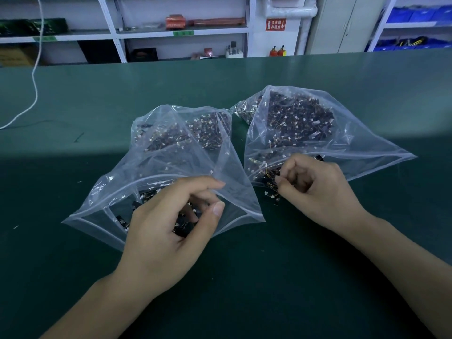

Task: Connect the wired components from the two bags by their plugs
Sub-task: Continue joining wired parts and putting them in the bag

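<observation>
Head view: left hand (pixel 168 223) fingers curled among black wired components (pixel 182 225) inside clear plastic bag (pixel 97 211); right hand (pixel 315 187) pinching wires at second clear bag (pixel 362 152). Likely risk: tangled leads dragging out neighbours.

A single wide-angle view from a camera worn on the person's head. It looks forward and steeply down over a green counter (pixel 73 94). Both forearms reach in from the bottom edge, close to the lens. Two bags (pixel 318 143) lie near, at mid-frame. Shelves (pixel 181 33) run along the top edge, far off. Straight lines bow slightly toward the edges.
</observation>
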The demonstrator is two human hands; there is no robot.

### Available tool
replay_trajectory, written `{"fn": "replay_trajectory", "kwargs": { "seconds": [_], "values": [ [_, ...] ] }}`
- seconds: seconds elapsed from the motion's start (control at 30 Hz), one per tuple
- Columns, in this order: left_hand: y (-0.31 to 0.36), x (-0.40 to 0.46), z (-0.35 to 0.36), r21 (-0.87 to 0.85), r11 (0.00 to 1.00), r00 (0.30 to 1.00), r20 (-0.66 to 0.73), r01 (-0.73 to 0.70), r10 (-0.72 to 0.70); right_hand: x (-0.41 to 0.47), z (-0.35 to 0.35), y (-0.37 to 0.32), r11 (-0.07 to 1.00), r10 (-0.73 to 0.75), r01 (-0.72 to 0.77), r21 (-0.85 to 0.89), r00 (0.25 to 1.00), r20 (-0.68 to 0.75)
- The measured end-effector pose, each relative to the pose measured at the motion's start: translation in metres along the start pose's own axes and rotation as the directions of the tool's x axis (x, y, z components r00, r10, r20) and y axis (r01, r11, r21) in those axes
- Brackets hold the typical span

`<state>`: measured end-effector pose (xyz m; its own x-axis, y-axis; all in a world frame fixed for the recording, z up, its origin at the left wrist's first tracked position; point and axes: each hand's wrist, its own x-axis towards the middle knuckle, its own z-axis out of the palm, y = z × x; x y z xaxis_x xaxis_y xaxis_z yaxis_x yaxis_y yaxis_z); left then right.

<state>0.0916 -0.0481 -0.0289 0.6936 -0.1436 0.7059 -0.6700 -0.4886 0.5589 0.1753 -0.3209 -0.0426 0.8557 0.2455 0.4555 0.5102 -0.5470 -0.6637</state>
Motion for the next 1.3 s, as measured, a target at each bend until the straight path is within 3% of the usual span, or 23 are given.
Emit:
{"fn": "replay_trajectory", "kwargs": {
  "seconds": [0.23,0.47,0.7,0.97,1.1,1.2,1.3],
  "values": [
    [-0.003,0.0,0.0,0.028,0.999,1.0,0.007,-0.027,0.027,0.003,-0.004,0.008,0.981,0.106,-0.123,-0.149,0.987,-0.117],
    [-0.003,0.0,0.0,0.037,0.999,0.999,0.012,-0.034,0.034,0.005,-0.008,0.01,0.968,-0.01,-0.051,-0.246,0.971,-0.24],
    [-0.003,0.0,0.0,0.048,0.999,1.0,0.004,-0.02,0.02,0.003,-0.008,0.014,0.924,0.027,-0.101,-0.369,0.979,-0.2],
    [-0.014,0.012,-0.017,0.246,0.938,0.964,0.161,-0.246,0.21,0.002,-0.003,0.004,0.948,-0.008,-0.05,-0.314,0.983,-0.182],
    [-0.031,0.012,-0.026,0.51,0.836,0.96,0.269,-0.205,0.071,-0.003,0.007,-0.005,0.976,-0.078,0.049,-0.211,0.988,-0.133],
    [-0.04,0.009,-0.028,0.588,0.799,0.934,0.344,-0.13,-0.101,-0.006,0.011,-0.01,0.983,-0.107,0.092,-0.156,0.99,-0.094],
    [-0.045,0.004,-0.027,0.624,0.777,0.923,0.342,-0.085,-0.174,-0.008,0.014,-0.014,0.985,-0.114,0.104,-0.135,0.991,-0.069]
  ]
}}
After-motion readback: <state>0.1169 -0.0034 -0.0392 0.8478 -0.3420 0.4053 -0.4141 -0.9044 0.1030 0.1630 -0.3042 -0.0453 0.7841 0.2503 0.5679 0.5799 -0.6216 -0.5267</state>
